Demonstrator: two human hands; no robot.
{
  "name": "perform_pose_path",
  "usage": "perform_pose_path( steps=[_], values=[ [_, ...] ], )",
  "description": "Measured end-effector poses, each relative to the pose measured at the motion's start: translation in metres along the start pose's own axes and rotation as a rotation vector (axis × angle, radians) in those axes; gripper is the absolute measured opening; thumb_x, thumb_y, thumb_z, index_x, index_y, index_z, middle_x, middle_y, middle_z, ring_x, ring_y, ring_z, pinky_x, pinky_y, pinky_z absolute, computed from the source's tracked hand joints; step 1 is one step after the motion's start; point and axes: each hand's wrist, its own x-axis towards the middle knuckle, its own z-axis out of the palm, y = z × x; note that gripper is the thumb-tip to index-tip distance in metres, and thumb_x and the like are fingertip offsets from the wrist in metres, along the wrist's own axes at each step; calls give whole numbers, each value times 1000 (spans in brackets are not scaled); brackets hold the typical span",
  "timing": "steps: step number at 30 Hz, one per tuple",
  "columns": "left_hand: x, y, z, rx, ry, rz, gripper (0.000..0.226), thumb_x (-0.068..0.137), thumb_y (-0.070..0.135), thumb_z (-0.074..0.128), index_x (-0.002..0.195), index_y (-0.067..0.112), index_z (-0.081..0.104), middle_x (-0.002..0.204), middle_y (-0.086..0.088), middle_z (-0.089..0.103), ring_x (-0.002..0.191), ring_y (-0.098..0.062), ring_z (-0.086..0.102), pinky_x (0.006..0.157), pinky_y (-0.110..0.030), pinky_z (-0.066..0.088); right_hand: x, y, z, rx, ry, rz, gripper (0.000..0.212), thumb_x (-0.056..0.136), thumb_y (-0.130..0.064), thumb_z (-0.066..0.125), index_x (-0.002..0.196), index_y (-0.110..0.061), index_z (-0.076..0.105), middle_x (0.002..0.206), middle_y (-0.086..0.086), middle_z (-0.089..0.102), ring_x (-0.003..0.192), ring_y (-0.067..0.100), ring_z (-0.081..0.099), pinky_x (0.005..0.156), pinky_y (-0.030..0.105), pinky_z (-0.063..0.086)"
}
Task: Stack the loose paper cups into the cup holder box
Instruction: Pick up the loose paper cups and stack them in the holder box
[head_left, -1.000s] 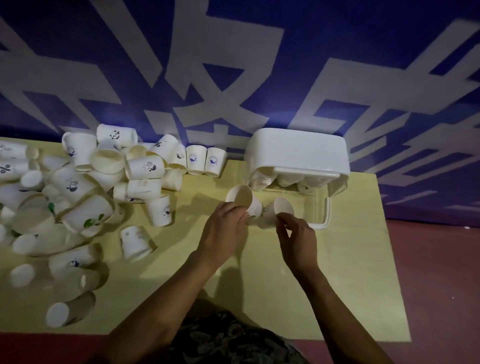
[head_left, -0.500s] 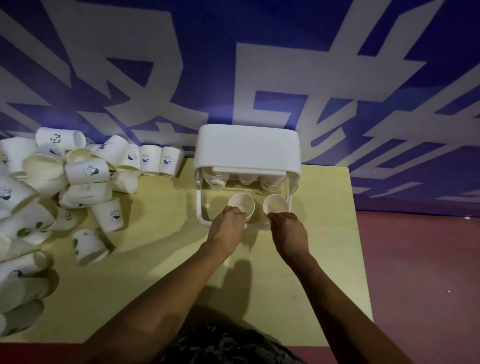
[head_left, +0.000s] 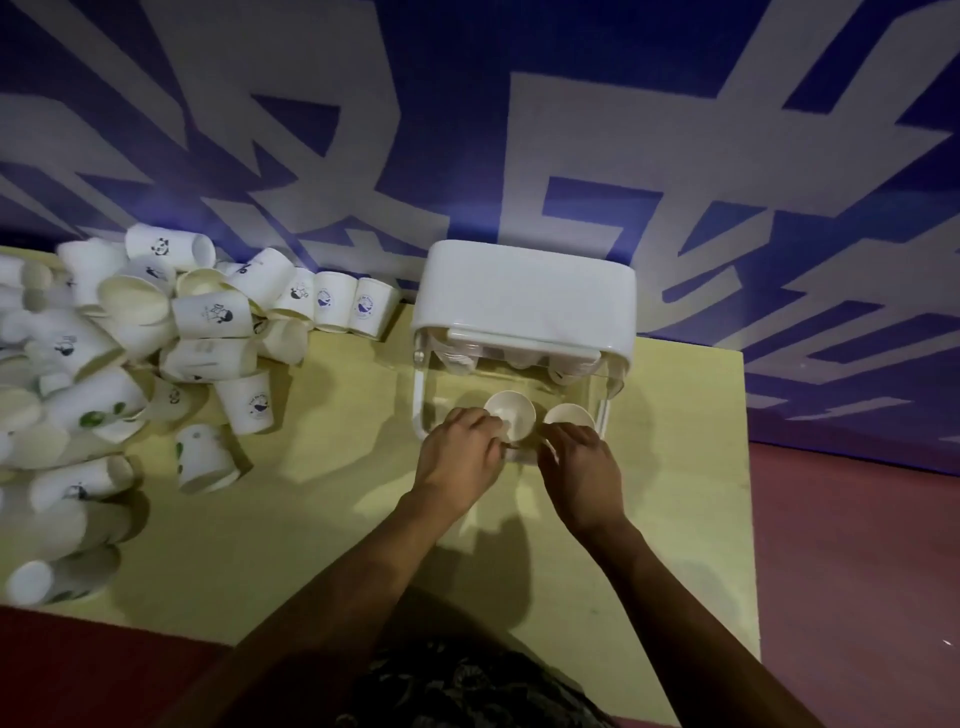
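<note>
At the box (head_left: 524, 296) mouth, each hand's grip around one cup: left hand (head_left: 457, 457), right hand (head_left: 582, 462).

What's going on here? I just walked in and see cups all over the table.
A person is loading paper cups into the cup holder box on the yellow table. The left hand holds one cup and the right hand holds another cup, both mouth up at the box's clear front. A few cups show under the white lid. A large pile of loose cups waits on the left.
</note>
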Motion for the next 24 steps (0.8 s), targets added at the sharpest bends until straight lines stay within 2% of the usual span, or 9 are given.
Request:
perform_pose_path(
  steps=[6, 8, 10, 12, 14, 16, 18, 20, 24],
  values=[
    [-40, -68, -43, 40, 169, -277, 27, 95, 29, 50, 119, 26, 61, 119, 5, 61, 107, -14, 53, 83, -26, 42, 12, -70, 23, 124, -58, -155, 13, 87, -15, 66, 99, -15, 70, 93, 2, 71, 86, 27, 64, 66, 38, 53],
    [-53, -102, -57, 43, 208, -356, 29, 94, 28, 51, 122, 23, 60, 120, 2, 62, 108, -17, 54, 85, -29, 44, 16, -96, 38, 181, -131, -173, 15, 90, -18, 62, 102, -16, 70, 98, 3, 71, 89, 25, 65, 69, 38, 54],
    [-67, -136, -71, 8, 259, -423, 32, 92, 26, 54, 122, 20, 60, 121, -3, 63, 108, -23, 57, 86, -34, 48, 20, -123, 54, 214, -204, -165, 22, 92, -23, 59, 111, -17, 68, 109, 3, 70, 98, 24, 65, 80, 36, 54],
    [-82, -171, -85, -8, 357, -458, 33, 88, 22, 58, 121, 15, 60, 120, -8, 61, 106, -28, 57, 81, -38, 50, 24, -148, 69, 201, -255, -197, 26, 93, -25, 57, 116, -17, 66, 116, 2, 68, 105, 23, 62, 86, 35, 51],
    [-96, -204, -98, 5, 453, -501, 37, 86, 20, 60, 121, 11, 57, 121, -12, 57, 107, -31, 54, 78, -40, 49, 28, -176, 82, 196, -282, -228, 26, 94, -24, 56, 117, -17, 66, 119, 1, 67, 107, 21, 61, 88, 32, 48],
    [-105, -236, -111, 12, 502, -539, 40, 86, 19, 60, 124, 7, 54, 125, -15, 52, 112, -34, 49, 85, -43, 47, 34, -202, 96, 187, -294, -239, 28, 93, -24, 57, 118, -17, 65, 119, 1, 66, 103, 21, 62, 86, 29, 46],
    [-113, -266, -121, 30, 531, -543, 45, 84, 17, 61, 126, 6, 50, 129, -18, 48, 117, -35, 44, 92, -46, 45, 41, -227, 110, 189, -316, -229, 30, 91, -22, 58, 120, -17, 64, 119, 1, 65, 101, 21, 62, 84, 27, 45],
    [-118, -293, -130, 48, 552, -564, 51, 81, 17, 64, 129, 6, 47, 132, -18, 45, 120, -37, 40, 93, -50, 44, 48, -249, 125, 198, -344, -234, 33, 90, -21, 59, 122, -15, 62, 121, 3, 64, 101, 24, 61, 84, 29, 47],
    [-119, -342, -147, 70, 436, -660, 65, 77, 22, 69, 135, 11, 42, 136, -19, 41, 124, -40, 37, 89, -53, 42, 70, -288, 151, 156, -335, -216, 43, 86, -17, 61, 128, -13, 55, 130, 5, 56, 110, 29, 55, 89, 40, 50]
  ],
)
